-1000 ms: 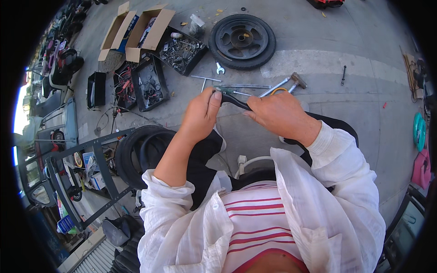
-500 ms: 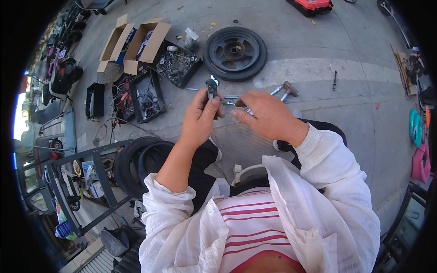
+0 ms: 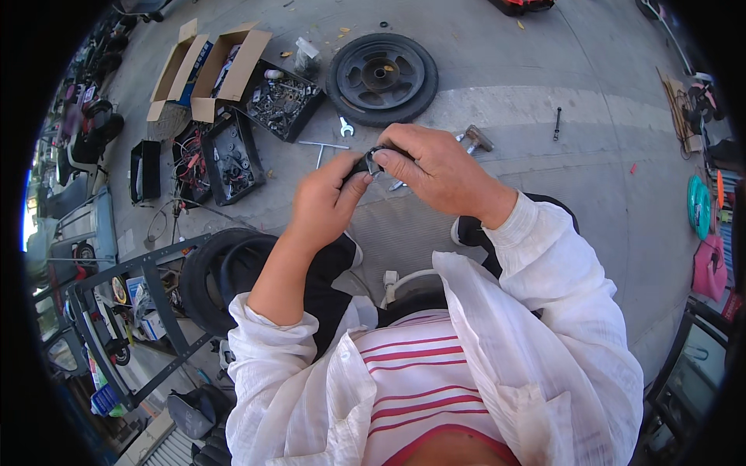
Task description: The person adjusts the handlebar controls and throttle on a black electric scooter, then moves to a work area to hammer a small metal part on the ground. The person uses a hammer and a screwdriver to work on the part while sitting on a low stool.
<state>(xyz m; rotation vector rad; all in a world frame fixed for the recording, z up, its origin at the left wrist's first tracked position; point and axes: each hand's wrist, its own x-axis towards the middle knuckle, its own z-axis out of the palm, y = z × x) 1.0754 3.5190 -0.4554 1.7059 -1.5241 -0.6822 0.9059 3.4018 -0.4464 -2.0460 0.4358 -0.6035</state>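
Note:
Just beyond my knees, both hands meet around a small black part with a curved, ring-like end. My left hand grips its lower left side, thumb pointing up along it. With thumb and fingers, my right hand pinches the ring-like end from the right. Most of the part is covered by my fingers, so its exact kind cannot be made out. Beyond my hands lie an open-end wrench and a T-handle wrench on the ground. A hammer rests behind my right hand.
A wheel with its tyre lies flat ahead. Far left stand cardboard boxes and black trays of metal parts. A loose tyre and a dark metal frame sit by my left leg. A long bolt lies right.
My right hand has moved left and closed on the part beside my left hand. The part has tilted. The view has shifted slightly, and the open-end wrench now shows on the ground.

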